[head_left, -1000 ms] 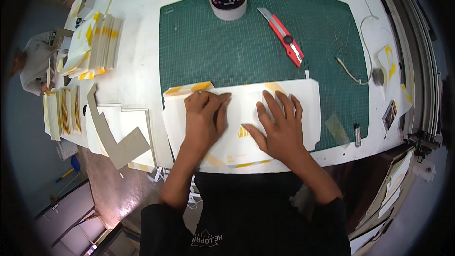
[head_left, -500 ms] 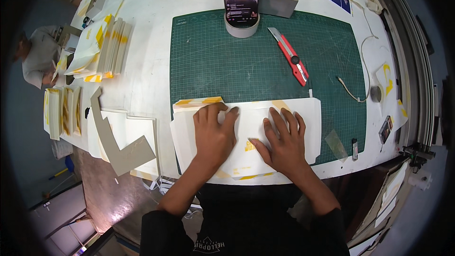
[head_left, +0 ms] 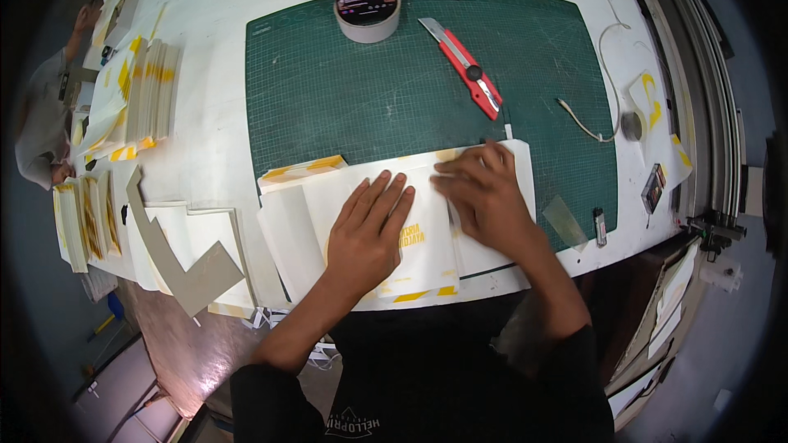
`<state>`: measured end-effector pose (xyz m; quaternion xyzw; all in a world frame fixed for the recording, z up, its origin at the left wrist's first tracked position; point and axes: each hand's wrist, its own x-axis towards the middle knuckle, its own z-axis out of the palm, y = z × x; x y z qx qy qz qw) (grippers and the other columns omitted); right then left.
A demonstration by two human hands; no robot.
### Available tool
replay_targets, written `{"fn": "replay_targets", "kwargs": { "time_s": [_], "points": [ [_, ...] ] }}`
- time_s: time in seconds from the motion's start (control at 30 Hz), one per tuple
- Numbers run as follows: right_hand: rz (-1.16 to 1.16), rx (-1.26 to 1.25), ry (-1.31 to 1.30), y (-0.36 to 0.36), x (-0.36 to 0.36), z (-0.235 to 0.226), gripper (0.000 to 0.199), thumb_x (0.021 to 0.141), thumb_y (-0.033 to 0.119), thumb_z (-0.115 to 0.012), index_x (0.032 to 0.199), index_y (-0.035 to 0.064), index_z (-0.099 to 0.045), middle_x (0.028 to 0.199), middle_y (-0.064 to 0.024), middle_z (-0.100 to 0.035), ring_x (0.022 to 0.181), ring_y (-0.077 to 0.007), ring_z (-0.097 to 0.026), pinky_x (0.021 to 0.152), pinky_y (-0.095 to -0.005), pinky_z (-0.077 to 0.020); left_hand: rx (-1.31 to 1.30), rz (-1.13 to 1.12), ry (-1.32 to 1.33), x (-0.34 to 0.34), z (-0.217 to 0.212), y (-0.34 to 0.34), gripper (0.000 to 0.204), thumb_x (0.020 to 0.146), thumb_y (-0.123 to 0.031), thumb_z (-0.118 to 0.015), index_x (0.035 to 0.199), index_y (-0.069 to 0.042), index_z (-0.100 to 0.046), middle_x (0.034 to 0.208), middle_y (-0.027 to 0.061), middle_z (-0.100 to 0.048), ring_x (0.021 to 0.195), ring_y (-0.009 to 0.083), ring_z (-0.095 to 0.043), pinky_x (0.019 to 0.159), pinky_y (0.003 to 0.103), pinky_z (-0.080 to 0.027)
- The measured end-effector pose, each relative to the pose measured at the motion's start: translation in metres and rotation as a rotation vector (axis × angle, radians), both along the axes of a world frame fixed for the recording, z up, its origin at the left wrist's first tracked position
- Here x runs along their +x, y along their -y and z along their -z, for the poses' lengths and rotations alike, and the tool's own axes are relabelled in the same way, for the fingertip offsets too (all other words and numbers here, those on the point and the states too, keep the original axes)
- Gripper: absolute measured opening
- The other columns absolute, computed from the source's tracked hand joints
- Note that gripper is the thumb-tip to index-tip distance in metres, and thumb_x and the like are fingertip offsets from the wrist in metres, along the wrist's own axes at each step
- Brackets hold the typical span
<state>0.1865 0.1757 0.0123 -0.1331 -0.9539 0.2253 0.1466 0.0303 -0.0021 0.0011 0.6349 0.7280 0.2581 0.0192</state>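
Grey cardboard (head_left: 185,267), angular in outline, lies by the counter's (head_left: 215,74) near edge, toward its left corner. Rightward, printed white paper (head_left: 322,207) sits at that edge, long axis roughly parallel to it. The left hand (head_left: 369,230) rests flat near its middle, fingers slightly spread, paper directly beneath. The right hand (head_left: 488,203), blurred, is nearer its right end, fingers bent; whether they pinch it cannot be told.
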Motion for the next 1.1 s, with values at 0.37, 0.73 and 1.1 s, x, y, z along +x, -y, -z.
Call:
{"fn": "replay_targets", "kwargs": {
  "time_s": [0.37, 0.73, 1.1],
  "points": [
    [0.02, -0.08, 0.131, 0.021, 0.031, -0.011, 0.049, 0.082, 0.02, -0.085, 0.128, 0.0155, -0.069, 0.138, -0.0141, -0.052, 0.14, -0.0341, -0.044, 0.121, -0.0681, -0.0178, -0.018, 0.006, 0.005, 0.001, -0.003, -0.002, 0.049, 0.081, 0.004, -0.072, 0.129, -0.004, -0.071, 0.141, 0.0139, -0.067, 0.135, 0.0342, -0.061, 0.116, 0.049, -0.049],
    [0.586, 0.169, 0.156, 0.003, 0.151, -0.007, 0.067, 0.087, 0.04, -0.085, 0.138, 0.0057, -0.059, 0.133, -0.0186, -0.055, 0.124, -0.0392, -0.052, 0.105, -0.0549, -0.036, -0.063, 0.063, 0.042, 0.0, -0.006, 0.005, 0.052, 0.092, -0.017, -0.076, 0.139, 0.001, -0.062, 0.149, 0.0207, -0.058, 0.143, 0.04, -0.052, 0.12, 0.055, -0.041],
    [0.83, -0.276, -0.093, 0.021, 0.147, 0.0, 0.039, 0.087, 0.015, -0.087, 0.109, 0.0006, -0.059, 0.09, -0.0122, -0.063, 0.089, -0.0336, -0.062, 0.082, -0.0439, -0.0497, -0.101, 0.077, 0.047, -0.002, -0.01, 0.013, 0.069, 0.094, -0.041, -0.076, 0.144, 0.003, -0.057, 0.155, 0.0265, -0.048, 0.149, 0.0437, -0.043, 0.125, 0.061, -0.027]
  ]
}}
